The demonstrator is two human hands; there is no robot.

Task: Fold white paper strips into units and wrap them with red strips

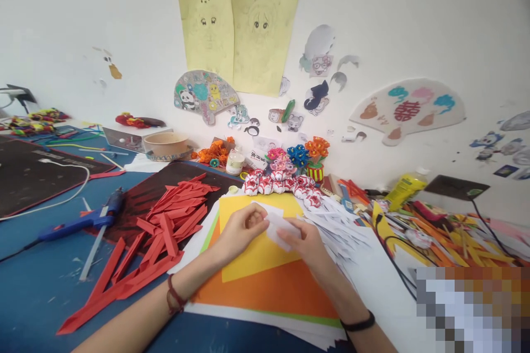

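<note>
Between my two hands is a small piece of white paper [278, 230], held above a yellow sheet [244, 253]. My left hand [244, 229] pinches its upper left edge with thumb and finger. On the opposite side, my right hand [305, 240] grips it between thumb and fingers. Another white piece lies partly hidden behind it. Under the yellow sheet is an orange sheet [265, 289] on a stack of coloured and white paper. Just beyond the stack sits a row of red and white folded paper pieces [277, 182].
Folded red paper strips [165, 234] pile up at left, beside a blue glue gun [83, 223]. White paper pieces [339, 237] spread to the right. Behind stand a round container [166, 143], a small bottle [235, 161] and craft flowers [298, 155]. A yellow bottle [406, 185] and a cable lie right.
</note>
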